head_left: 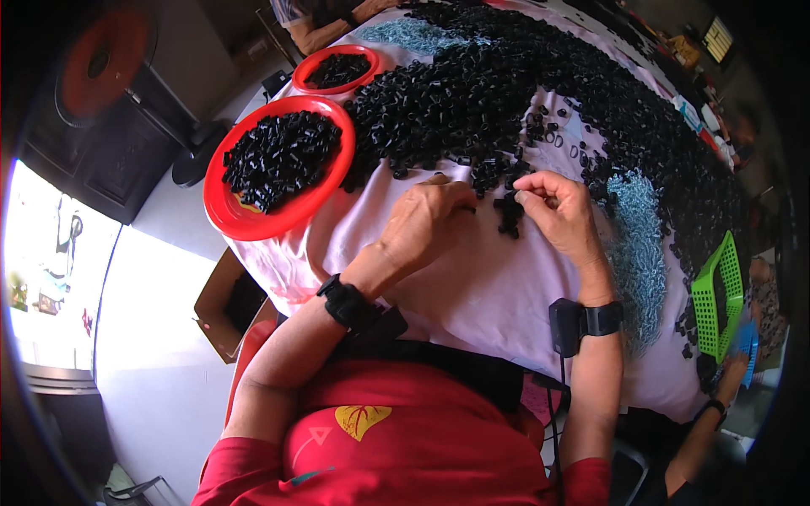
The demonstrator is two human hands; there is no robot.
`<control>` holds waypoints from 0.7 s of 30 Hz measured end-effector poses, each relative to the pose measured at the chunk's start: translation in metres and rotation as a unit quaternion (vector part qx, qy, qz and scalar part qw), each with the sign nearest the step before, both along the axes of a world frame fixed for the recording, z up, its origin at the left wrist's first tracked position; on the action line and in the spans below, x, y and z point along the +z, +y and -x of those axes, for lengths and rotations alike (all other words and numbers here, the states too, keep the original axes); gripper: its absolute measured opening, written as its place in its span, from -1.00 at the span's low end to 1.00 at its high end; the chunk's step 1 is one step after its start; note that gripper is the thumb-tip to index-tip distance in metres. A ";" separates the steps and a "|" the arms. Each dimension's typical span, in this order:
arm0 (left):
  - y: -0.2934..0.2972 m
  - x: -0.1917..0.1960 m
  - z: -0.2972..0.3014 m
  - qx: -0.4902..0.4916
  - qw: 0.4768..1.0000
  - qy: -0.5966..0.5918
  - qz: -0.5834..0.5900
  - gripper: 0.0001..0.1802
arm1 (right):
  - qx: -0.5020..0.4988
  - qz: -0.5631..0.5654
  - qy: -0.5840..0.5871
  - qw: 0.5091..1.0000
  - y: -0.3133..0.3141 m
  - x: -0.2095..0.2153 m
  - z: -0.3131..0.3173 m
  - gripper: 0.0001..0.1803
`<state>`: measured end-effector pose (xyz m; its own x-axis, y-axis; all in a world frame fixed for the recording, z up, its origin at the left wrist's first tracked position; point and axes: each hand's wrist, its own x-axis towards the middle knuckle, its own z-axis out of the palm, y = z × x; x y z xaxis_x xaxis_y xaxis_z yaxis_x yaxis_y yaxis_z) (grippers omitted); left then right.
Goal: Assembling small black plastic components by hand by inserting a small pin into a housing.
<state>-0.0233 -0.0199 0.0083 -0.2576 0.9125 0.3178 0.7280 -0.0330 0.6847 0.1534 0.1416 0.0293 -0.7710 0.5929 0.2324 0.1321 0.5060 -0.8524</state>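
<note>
Far left: a red disc-shaped object [105, 61] sits above a dark cabinet [101, 156], well apart from the table.
Large red plate: the large red plate [245, 221] lies at the table's left edge, heaped with small black plastic pieces [278, 156].
Small red plate: a small red plate [314, 63] lies just beyond it, also holding black pieces.
Table cover: a pale pink cloth [472, 287] covers the table in front of the person in a red shirt [405, 447].
Left hand: the left hand [426, 221] rests knuckles-up on the cloth, fingers curled toward the pile's edge — whether it grips a piece cannot be told; a black wristband [348, 304] circles the wrist.
Small cluster: a small cluster of black pieces [509, 216] lies on the cloth between the two hands, touching the right fingertips.
Right hand: the right hand [561, 211] pinches thumb and forefinger together on one black piece at the cluster's top; a black wrist device [582, 322] with a cable sits on that forearm.
Main pile: a broad heap of black plastic pieces [506, 84] arcs across the far side of the table — loose black rings [564, 139] lie scattered at its inner edge.
Silver parts: a heap of small silver metal parts [637, 244] lies just right of the right hand.
Right edge: a green plastic basket [717, 295] stands tilted at the table's edge, near another person's hand [736, 367].
</note>
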 end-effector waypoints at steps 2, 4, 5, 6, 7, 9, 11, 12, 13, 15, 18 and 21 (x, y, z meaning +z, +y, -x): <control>-0.003 0.011 0.001 -0.007 0.999 -0.006 0.045 -0.72 | -0.010 -0.029 0.003 1.000 -0.004 0.001 0.000 -0.86; -0.001 0.016 0.003 -0.007 0.996 -0.013 0.085 -0.72 | -0.018 -0.055 -0.013 0.998 -0.006 0.003 0.001 -0.86; 0.003 0.012 0.006 -0.013 0.998 -0.002 0.064 -0.72 | -0.019 -0.056 -0.011 0.998 -0.006 0.003 0.002 -0.86; 0.004 0.011 0.007 -0.017 0.999 0.007 0.043 -0.71 | -0.020 -0.055 -0.010 0.998 -0.006 0.001 0.002 -0.86; 0.004 0.011 0.007 -0.015 0.999 0.008 0.042 -0.71 | -0.020 -0.053 -0.009 0.998 -0.006 0.001 0.003 -0.86; 0.003 0.011 0.007 -0.026 0.997 0.024 0.065 -0.70 | -0.020 -0.052 -0.017 0.998 -0.008 0.001 0.003 -0.86; 0.005 0.012 0.007 -0.025 0.998 0.007 0.062 -0.71 | -0.023 -0.049 -0.026 0.998 -0.008 0.001 0.002 -0.86; 0.006 0.013 0.008 -0.024 0.998 -0.010 0.059 -0.72 | -0.025 -0.058 -0.021 0.998 -0.007 0.000 0.002 -0.87; 0.010 0.011 0.011 -0.023 0.998 -0.009 0.059 -0.72 | -0.027 -0.067 -0.017 0.997 -0.006 -0.001 0.002 -0.87; 0.022 0.007 0.015 0.015 0.999 0.029 0.014 -0.74 | -0.028 -0.074 -0.011 0.997 -0.003 -0.001 0.003 -0.87; 0.027 0.004 0.007 0.021 0.997 0.060 0.036 -0.75 | -0.028 -0.058 -0.035 0.997 -0.008 0.003 0.003 -0.87; 0.033 0.004 0.005 0.019 0.997 0.061 0.033 -0.73 | -0.027 -0.060 -0.039 0.997 -0.005 0.000 0.002 -0.87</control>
<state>-0.0280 0.0134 0.0124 -0.2565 0.9223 0.2892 0.8055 0.0386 0.5914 0.1511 0.1366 0.0296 -0.7578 0.6049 0.2446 0.2258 0.5949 -0.7715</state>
